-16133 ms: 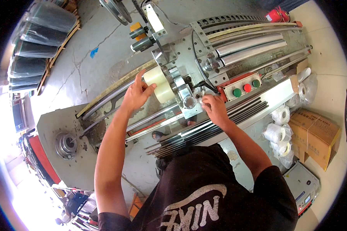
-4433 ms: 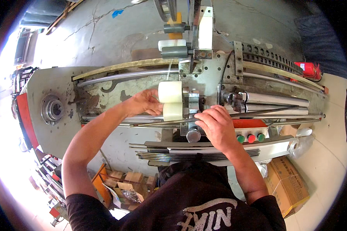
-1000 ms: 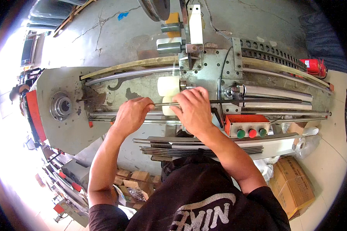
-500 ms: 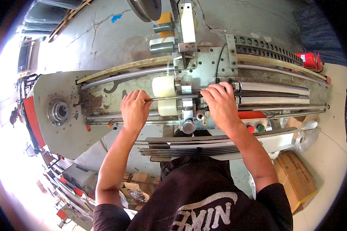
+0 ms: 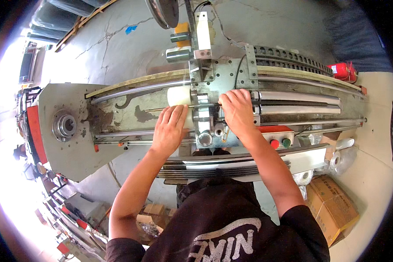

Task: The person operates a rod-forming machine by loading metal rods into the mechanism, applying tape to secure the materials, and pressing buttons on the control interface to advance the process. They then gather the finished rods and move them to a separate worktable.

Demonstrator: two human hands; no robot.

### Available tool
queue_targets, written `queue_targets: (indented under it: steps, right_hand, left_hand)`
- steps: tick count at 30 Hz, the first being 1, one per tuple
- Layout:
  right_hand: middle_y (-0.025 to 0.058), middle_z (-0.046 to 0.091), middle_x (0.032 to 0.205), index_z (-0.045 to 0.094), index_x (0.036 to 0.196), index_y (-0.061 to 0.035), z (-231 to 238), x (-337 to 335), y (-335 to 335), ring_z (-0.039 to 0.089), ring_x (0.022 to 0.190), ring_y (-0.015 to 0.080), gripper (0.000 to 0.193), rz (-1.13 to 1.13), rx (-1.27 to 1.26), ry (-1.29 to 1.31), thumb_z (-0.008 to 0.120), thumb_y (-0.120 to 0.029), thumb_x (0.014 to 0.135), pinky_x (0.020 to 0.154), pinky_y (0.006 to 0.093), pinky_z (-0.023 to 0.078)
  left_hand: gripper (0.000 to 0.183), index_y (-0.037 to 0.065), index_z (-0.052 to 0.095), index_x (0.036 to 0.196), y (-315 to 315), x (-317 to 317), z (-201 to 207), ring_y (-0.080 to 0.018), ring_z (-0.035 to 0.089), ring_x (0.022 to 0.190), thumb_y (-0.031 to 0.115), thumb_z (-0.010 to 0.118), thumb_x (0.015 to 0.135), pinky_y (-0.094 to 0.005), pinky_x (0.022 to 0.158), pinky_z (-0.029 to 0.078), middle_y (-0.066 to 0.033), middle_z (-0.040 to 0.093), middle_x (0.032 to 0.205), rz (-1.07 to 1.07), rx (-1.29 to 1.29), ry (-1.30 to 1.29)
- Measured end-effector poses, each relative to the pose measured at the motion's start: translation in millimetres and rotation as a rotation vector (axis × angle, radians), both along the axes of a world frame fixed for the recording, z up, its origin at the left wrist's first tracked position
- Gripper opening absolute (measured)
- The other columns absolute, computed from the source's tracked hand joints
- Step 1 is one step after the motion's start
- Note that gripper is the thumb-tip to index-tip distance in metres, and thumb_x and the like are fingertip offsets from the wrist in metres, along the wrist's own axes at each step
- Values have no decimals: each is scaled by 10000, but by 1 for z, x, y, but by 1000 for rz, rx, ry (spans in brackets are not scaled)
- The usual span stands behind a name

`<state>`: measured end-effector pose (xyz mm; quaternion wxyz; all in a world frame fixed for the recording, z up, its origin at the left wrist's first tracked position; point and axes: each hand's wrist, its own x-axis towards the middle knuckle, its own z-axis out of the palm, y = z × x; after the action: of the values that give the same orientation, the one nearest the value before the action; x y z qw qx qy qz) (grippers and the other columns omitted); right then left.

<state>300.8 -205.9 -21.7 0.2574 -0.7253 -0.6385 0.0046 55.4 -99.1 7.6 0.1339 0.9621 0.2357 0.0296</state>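
A thin metal rod (image 5: 154,109) lies crosswise over the carriage (image 5: 204,114) of a long machine, its left end sticking out bare. My left hand (image 5: 168,130) is closed over the rod beside the pale upper roller (image 5: 178,95); its fingers cover most of the lower roller, and the fingertips' grip is partly hidden. Farther right, my right hand (image 5: 238,111) curls its fingers around the rod at the right side of the carriage, hiding that stretch. Just right of this hand, two silvery bars (image 5: 299,97) with a dark strip between them run rightward.
A round chuck (image 5: 65,126) sits on the left end plate. Long rails (image 5: 142,91) span the machine. Close to my body lies a rack of dark strips (image 5: 222,172). A red box (image 5: 275,132) bears red and green buttons. A cardboard box (image 5: 332,207) stands at right.
My left hand has slid right along the rod to the rollers, leaving the rod's left end bare. My right hand stays at the carriage. The whole view has shifted slightly.
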Motion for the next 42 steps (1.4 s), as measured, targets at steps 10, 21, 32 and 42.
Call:
queue_targets:
  steps: [10, 21, 32, 42]
  right_hand:
    - [61, 643, 936, 626, 957, -107, -9, -3, -5, 622, 1009, 294, 110, -71, 40, -5, 673, -62, 868, 1015, 473, 427]
    - [159, 568, 1492, 519, 1491, -51, 33, 1, -150, 516, 1407, 343, 632, -317, 70, 205, 689, -55, 882, 1212, 559, 294]
    - [73, 564, 1545, 546, 1498, -100, 9, 20, -256, 341, 1557, 318, 589, -568, -467, -43, 699, -196, 938, 1254, 699, 75]
    - [95, 647, 1440, 674, 1344, -89, 19, -110, -183, 514, 1445, 289, 422, -20, -243, 289, 725, -190, 938, 1269, 571, 225]
  left_hand:
    - [861, 60, 473, 1535, -7, -2, -15, -369, 492, 1367, 65, 838, 755, -465, 1200, 419, -135, 529, 1432, 61, 27, -59]
    - [911, 97, 460, 1557, -16, 3, -21, -368, 481, 1411, 56, 860, 740, -467, 1183, 434, -130, 519, 1488, 106, 110, -20]
    - [826, 41, 520, 1481, -14, -1, -8, -293, 551, 1322, 128, 861, 733, -451, 1237, 380, -111, 581, 1382, 70, 131, -66]
    - [703, 39, 555, 1434, -18, 2, -12, -325, 554, 1330, 77, 780, 769, -454, 1228, 386, -122, 590, 1380, 75, 120, -164]
